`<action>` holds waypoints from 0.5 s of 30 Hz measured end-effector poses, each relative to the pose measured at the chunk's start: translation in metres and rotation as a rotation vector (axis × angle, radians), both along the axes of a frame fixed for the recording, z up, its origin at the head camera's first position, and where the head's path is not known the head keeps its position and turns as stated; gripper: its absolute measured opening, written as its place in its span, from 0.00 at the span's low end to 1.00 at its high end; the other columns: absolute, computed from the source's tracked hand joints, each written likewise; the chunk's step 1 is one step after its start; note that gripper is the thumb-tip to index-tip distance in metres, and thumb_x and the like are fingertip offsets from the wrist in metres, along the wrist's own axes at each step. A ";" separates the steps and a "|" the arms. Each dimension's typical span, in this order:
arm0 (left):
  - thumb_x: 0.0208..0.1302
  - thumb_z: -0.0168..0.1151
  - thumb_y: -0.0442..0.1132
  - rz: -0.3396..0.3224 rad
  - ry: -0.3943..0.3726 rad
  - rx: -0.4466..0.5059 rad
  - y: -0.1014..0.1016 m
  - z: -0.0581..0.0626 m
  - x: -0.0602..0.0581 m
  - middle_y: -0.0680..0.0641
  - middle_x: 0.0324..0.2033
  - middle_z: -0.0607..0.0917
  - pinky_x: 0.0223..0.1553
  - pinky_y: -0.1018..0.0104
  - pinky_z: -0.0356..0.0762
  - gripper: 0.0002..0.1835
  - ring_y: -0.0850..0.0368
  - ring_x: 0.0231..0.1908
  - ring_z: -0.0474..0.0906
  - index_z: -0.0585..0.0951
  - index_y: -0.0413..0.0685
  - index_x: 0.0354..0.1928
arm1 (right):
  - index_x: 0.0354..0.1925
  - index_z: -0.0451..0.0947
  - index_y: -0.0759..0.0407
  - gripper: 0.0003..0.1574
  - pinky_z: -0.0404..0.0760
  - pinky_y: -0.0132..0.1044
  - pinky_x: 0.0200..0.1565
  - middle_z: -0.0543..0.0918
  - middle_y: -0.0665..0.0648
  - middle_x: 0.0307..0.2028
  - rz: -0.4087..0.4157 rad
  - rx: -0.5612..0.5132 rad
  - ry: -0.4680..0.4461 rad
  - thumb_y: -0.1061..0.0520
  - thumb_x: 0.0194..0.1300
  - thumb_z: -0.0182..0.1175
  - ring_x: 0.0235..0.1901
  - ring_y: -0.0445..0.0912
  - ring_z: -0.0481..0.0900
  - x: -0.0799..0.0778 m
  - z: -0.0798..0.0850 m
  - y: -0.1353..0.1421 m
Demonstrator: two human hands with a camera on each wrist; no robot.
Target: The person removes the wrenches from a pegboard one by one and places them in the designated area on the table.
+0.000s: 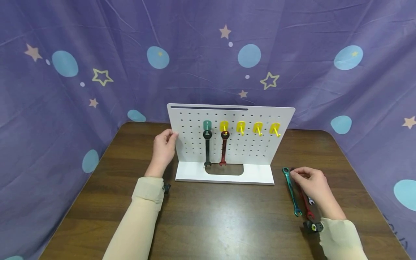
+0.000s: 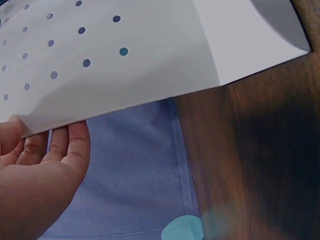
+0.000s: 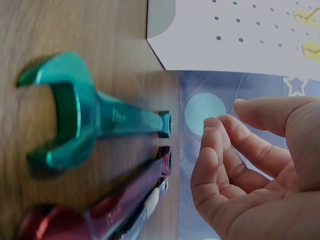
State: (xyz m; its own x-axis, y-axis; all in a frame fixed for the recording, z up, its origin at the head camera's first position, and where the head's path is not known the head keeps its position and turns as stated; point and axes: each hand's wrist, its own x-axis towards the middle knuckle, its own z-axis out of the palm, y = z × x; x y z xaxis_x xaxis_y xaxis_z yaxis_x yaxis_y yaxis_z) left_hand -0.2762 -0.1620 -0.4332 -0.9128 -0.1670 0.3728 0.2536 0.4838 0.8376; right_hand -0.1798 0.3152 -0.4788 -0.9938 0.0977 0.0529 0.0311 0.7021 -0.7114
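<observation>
Right hand (image 1: pixel 313 183) near glossy green wrench (image 3: pixel 112 117)

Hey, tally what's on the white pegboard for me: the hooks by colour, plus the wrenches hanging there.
Green hook: 1
Yellow hooks: 4
Hanging dark wrench: 1
Hanging red wrench: 1
Total: 7

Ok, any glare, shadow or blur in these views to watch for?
Head: bright glare on the table in front of the pegboard; left wrist: soft shadow across the pegboard by the left hand, darker patch on the table; right wrist: the green wrench looks slightly soft at its near end.
</observation>
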 end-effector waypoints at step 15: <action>0.77 0.57 0.36 -0.003 -0.018 0.002 0.000 0.000 0.000 0.42 0.25 0.78 0.27 0.64 0.66 0.11 0.52 0.27 0.69 0.83 0.34 0.41 | 0.49 0.85 0.63 0.21 0.78 0.33 0.40 0.87 0.59 0.42 0.054 -0.033 0.076 0.47 0.74 0.63 0.41 0.51 0.81 -0.009 0.001 -0.019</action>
State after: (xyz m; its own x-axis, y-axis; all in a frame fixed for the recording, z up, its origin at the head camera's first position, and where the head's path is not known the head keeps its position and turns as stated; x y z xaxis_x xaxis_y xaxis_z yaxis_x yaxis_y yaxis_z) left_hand -0.2762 -0.1620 -0.4335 -0.9200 -0.1647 0.3555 0.2397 0.4811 0.8432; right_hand -0.1887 0.2964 -0.4779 -0.9909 0.0469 0.1260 -0.0612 0.6771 -0.7333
